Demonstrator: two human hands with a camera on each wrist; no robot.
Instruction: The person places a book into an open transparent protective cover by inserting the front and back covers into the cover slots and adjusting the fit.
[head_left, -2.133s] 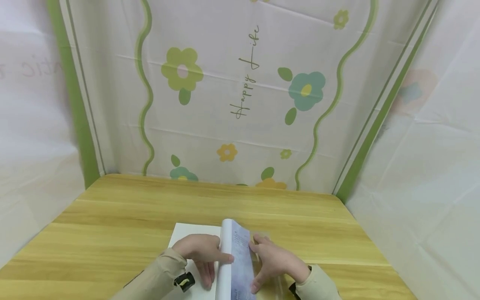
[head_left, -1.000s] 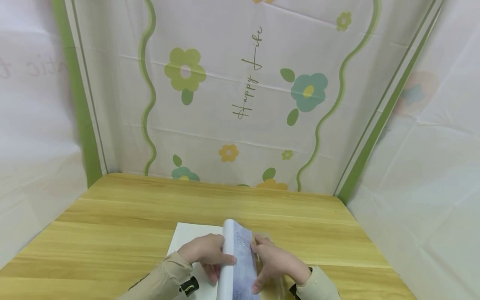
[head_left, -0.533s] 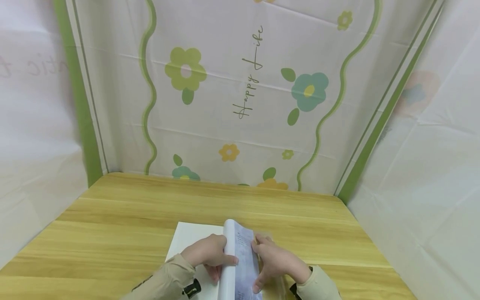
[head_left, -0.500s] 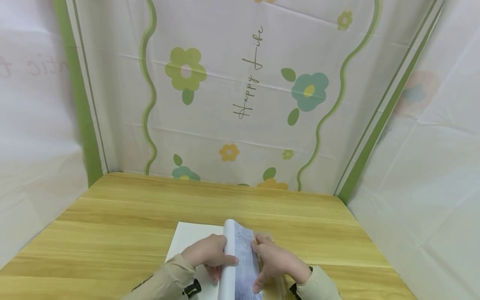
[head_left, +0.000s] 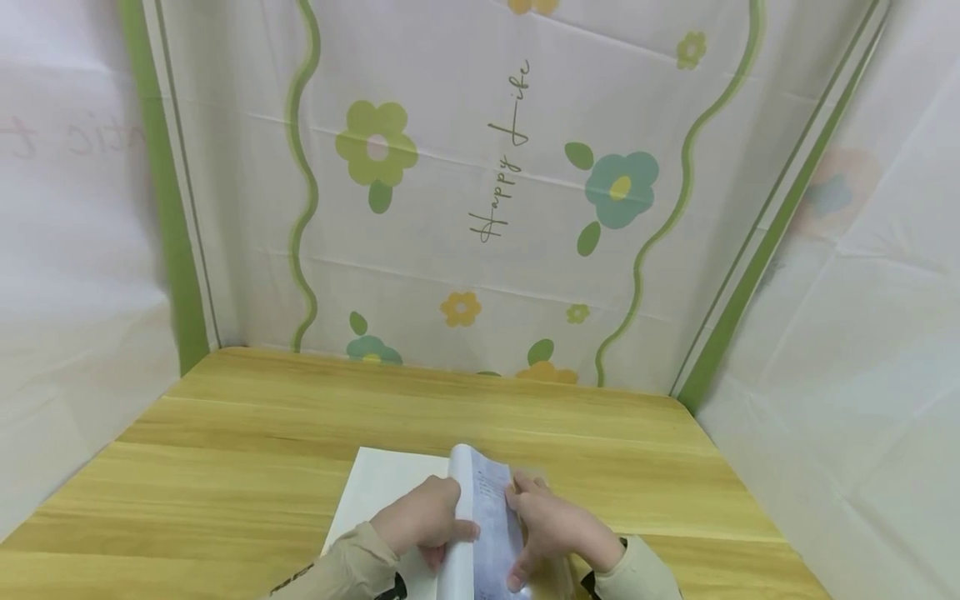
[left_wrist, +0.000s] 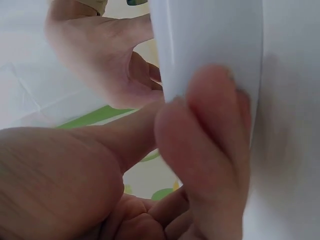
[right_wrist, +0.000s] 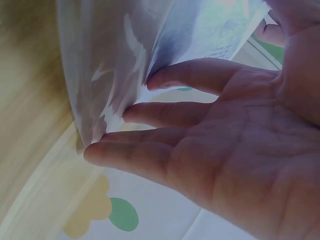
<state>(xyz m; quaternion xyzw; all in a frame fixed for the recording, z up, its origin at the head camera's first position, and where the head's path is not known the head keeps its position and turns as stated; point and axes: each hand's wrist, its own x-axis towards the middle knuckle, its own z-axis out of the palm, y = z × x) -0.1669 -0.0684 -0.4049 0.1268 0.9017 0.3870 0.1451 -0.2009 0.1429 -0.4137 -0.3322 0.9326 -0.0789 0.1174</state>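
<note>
A book with a plain white page (head_left: 378, 487) facing up lies at the table's near edge. Along its right side a white cover (head_left: 461, 479) curves up into a roll, with a bluish-purple printed flap (head_left: 491, 533) sloping down to the right. My left hand (head_left: 420, 518) grips the roll, thumb over its top onto the flap and fingers against the page side. In the left wrist view, two fingertips (left_wrist: 210, 100) press the white surface. My right hand (head_left: 558, 527) is spread at the flap's right edge. Its nearly straight fingers touch clear plastic film (right_wrist: 107, 55) in the right wrist view.
The wooden table (head_left: 300, 417) extends beyond the book to a rounded far edge. A white curtain (head_left: 450, 192) with printed flowers hangs behind it, and pale sheets (head_left: 862, 375) close in both sides.
My left hand has shifted slightly right, its lower fingers drawing in from the page against the roll. The right hand keeps nearly the same place at the flap's edge. The head view has tilted slightly.
</note>
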